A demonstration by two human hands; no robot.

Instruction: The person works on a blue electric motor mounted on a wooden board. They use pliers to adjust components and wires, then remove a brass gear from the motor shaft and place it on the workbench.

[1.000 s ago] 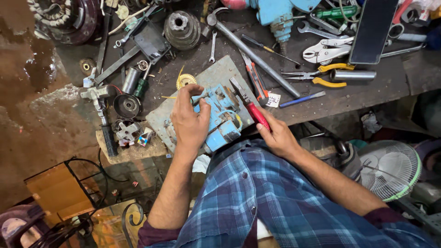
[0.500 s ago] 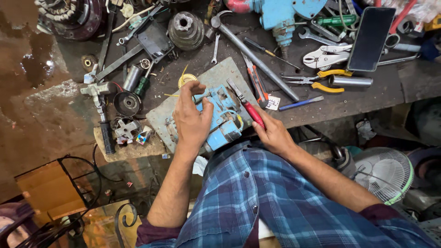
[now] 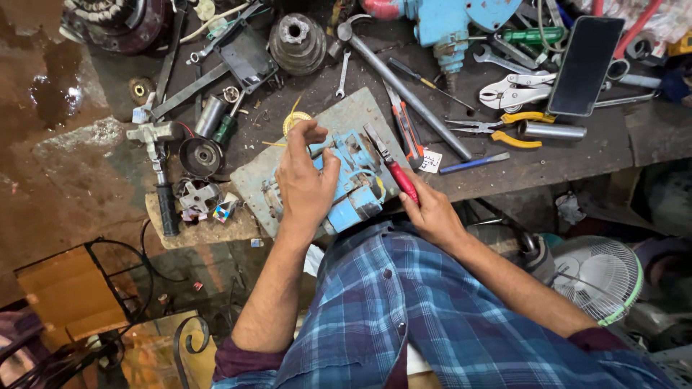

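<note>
A blue power-tool body (image 3: 353, 180), partly taken apart, lies on a grey slab (image 3: 256, 184) at the near edge of a dirty workbench. My left hand (image 3: 304, 184) rests on the tool's left side, thumb against the casing and fingers curled above it. My right hand (image 3: 432, 212) grips the red handles of a pair of pliers (image 3: 389, 162), whose jaws point up and left at the top of the blue tool. My plaid-shirted torso fills the lower middle.
The bench holds a long steel bar (image 3: 411, 90), yellow-handled pliers (image 3: 494, 130), a black phone (image 3: 585, 65), a blue machine (image 3: 454, 21), a metal pulley (image 3: 297, 39) and several spanners. A white fan (image 3: 602, 277) stands at lower right, an orange box (image 3: 68, 299) at lower left.
My left hand has lifted its fingers off the tool and curled them, while the thumb stays on the casing. The right hand keeps the pliers in nearly the same spot. The view has shifted slightly.
</note>
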